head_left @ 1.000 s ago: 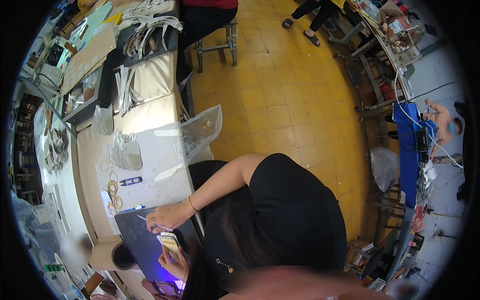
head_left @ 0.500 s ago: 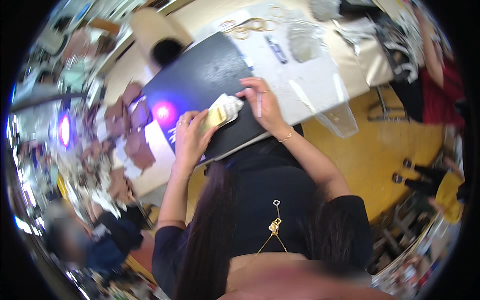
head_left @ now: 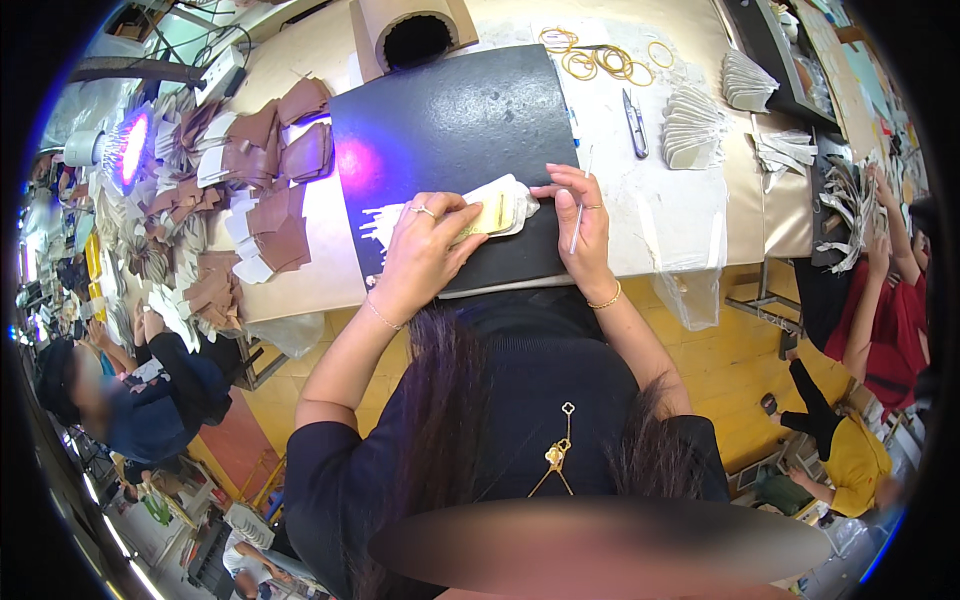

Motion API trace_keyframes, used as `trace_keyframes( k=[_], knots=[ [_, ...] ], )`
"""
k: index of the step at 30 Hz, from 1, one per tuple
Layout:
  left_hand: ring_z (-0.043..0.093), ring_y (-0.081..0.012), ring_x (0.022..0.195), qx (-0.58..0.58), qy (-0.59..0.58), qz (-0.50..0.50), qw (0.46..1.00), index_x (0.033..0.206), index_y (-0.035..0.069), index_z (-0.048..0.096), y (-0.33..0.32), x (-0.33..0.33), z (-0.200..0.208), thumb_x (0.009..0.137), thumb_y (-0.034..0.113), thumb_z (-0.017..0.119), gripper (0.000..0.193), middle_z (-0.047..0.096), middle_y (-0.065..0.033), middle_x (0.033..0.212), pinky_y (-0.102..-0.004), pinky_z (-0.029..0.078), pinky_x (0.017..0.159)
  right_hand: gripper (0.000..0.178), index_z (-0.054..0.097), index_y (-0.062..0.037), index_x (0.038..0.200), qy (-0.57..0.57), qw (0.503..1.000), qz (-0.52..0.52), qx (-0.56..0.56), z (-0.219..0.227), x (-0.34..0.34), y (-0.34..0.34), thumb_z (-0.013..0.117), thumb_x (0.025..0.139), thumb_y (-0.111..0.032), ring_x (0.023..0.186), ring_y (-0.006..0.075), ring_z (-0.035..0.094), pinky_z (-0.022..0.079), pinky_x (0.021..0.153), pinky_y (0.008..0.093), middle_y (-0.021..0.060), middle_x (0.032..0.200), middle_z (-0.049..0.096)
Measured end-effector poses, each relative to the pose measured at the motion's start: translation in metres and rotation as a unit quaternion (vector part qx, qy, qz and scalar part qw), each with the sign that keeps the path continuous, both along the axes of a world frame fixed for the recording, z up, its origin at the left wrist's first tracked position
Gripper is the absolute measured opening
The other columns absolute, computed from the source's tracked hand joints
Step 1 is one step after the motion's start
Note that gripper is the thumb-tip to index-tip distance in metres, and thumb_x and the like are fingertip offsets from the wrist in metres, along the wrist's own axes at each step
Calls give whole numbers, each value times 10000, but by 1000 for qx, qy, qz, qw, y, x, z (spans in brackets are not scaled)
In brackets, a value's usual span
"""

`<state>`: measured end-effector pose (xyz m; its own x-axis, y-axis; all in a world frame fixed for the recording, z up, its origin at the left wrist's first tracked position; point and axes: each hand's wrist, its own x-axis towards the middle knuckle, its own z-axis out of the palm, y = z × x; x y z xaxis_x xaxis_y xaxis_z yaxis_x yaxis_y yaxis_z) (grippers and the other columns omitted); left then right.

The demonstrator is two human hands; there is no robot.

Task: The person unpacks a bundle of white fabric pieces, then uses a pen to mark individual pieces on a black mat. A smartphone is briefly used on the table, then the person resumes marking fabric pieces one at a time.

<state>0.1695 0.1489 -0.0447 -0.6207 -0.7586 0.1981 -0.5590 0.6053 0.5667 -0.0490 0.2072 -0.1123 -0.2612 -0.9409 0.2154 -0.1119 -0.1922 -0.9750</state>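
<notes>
My left hand [head_left: 428, 245] presses a pale yellow, card-like piece [head_left: 493, 213] down over a small stack of white, tab-shaped pieces [head_left: 516, 193]. Its fingers are bent over the yellow piece, and the stack lies on a black board [head_left: 450, 110]. At the far right end of the stack, my right hand [head_left: 583, 225] reaches in with its index fingertip at or beside the white edge. A thin, light-coloured stick-like tool [head_left: 577, 228] is held upright between that hand's fingers. More white strips [head_left: 382, 222] lie left of my left hand.
Brown and white cut pieces [head_left: 265, 225] are piled at the left, near a glowing lamp [head_left: 125, 150]. A cardboard tube [head_left: 415, 35] stands behind the board. Rubber bands [head_left: 610, 65], thread snips [head_left: 635, 125] and a fanned white stack [head_left: 692, 130] lie right. Other people work at both sides.
The view has turned and levelled, so the table appears shifted and straighter. My left hand still holds the yellow piece on the white stack; my right hand stays at the stack's right end with the tool.
</notes>
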Motion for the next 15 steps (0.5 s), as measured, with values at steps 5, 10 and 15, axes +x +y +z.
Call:
trace_keyframes(
  k=[5, 10, 15],
  knots=[
    [610, -277, 963, -22, -1, -9, 1000, 1043, 48, 747, 1, 1, -1, 759, 151, 839, 316, 667, -77, 1037, -397, 500, 844, 251, 564, -15, 1221, -3, 1000, -2, -4, 0, 1, -1, 502, 1079, -212, 977, 235, 710, 523, 923, 354, 178, 1274, 581],
    [614, -255, 959, -46, -13, -9, 999, 1020, 73, 751, 2, 1, -3, 757, 163, 842, 293, 679, -58, 1039, -393, 482, 841, 225, 572, 1, 1184, 17, 1000, -3, -10, 1, 1, -1, 519, 1070, -186, 958, 232, 711, 547, 868, 337, 173, 1244, 590],
    [605, -242, 948, -74, -19, -19, 997, 1022, 94, 742, 3, 2, -7, 786, 194, 813, 266, 670, -44, 1044, -404, 457, 851, 276, 575, -6, 1242, 11, 1000, -10, 13, 7, 1, -1, 489, 1085, -216, 971, 232, 711, 533, 895, 335, 163, 1212, 612]
  ],
)
